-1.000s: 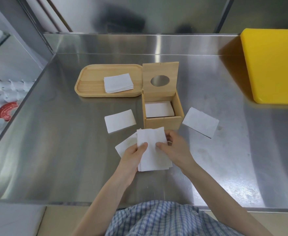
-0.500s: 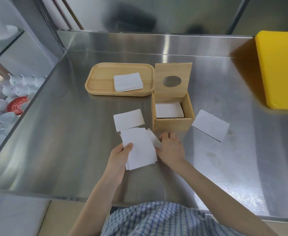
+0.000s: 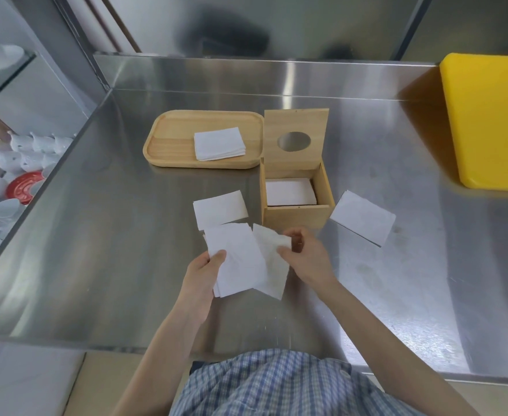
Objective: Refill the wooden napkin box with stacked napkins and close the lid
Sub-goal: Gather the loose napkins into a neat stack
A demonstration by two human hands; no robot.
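Note:
The wooden napkin box [image 3: 294,216] stands mid-table with its holed lid [image 3: 295,142] tilted up at the back and white napkins [image 3: 290,191] inside. My left hand [image 3: 203,273] grips a small stack of napkins [image 3: 236,259] just in front of the box. My right hand [image 3: 306,256] pinches one loose napkin [image 3: 272,259] beside that stack. A single napkin [image 3: 220,208] lies left of the box, another [image 3: 362,217] to its right. A wooden tray [image 3: 171,139] at the back left carries a napkin stack [image 3: 219,143].
A yellow board [image 3: 490,121] leans at the back right. The steel table [image 3: 96,235] has a raised back edge and an open drop on the left, where white cups and a red lid [image 3: 21,187] sit below.
My left hand has drawn the stack to the left. My right hand, flat on the table half a second ago, has lifted a single napkin off it.

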